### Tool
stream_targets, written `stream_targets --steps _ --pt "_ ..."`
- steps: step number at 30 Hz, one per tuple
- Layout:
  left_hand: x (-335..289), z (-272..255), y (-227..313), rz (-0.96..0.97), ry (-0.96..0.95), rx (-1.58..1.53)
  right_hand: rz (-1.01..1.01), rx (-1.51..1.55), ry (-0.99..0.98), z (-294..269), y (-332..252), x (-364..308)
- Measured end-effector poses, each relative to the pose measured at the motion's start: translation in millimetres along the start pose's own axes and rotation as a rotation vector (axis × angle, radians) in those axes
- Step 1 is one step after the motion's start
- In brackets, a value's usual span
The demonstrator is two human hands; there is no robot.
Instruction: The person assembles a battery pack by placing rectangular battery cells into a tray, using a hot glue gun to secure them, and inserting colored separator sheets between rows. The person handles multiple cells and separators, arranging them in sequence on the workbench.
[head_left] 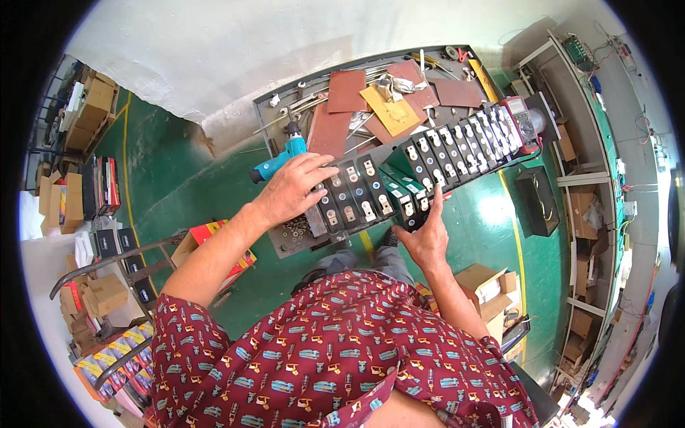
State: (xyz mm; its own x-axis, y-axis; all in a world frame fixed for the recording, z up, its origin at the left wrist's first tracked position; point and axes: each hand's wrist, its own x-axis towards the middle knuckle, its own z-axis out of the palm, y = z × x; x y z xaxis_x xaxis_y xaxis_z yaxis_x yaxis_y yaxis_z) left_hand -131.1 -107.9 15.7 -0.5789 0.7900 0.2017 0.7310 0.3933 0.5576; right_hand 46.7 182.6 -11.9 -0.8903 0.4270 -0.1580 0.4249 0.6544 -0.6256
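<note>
A row of black battery cells with metal terminal tabs (354, 191) stands on the bench. My left hand (296, 187) curls over the far left end of the row, thumb and fingers against the end cell. Farther right, two green-sided battery cells (407, 187) stand beside a gap in the row. My right hand (428, 239) is on the near end of these green cells, thumb on the left and forefinger stretched along the right; its other fingers are mostly hidden. A longer run of black cells (460, 152) continues to the right.
A teal cordless drill (282, 158) lies beyond my left hand. Loose nuts and washers (296, 232) sit near the left end. Brown sheets (348, 91), a yellow sheet (391, 110) and rods cover the bench's back. A multimeter (521, 120) stands at the right end.
</note>
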Motion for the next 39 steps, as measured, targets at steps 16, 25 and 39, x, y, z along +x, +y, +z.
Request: stream_targets --steps 16,25,39 --pt "-2.9 7.1 5.9 0.007 -0.082 0.012 -0.02 0.061 0.054 10.6 31.7 -13.7" --pt "63.0 18.5 10.1 0.266 -0.205 0.047 0.014 0.021 -0.022 -0.4 23.6 -8.5" --pt "95.5 22.3 -0.7 0.38 -0.447 0.039 0.062 -0.078 0.01 -27.4 12.2 -25.6"
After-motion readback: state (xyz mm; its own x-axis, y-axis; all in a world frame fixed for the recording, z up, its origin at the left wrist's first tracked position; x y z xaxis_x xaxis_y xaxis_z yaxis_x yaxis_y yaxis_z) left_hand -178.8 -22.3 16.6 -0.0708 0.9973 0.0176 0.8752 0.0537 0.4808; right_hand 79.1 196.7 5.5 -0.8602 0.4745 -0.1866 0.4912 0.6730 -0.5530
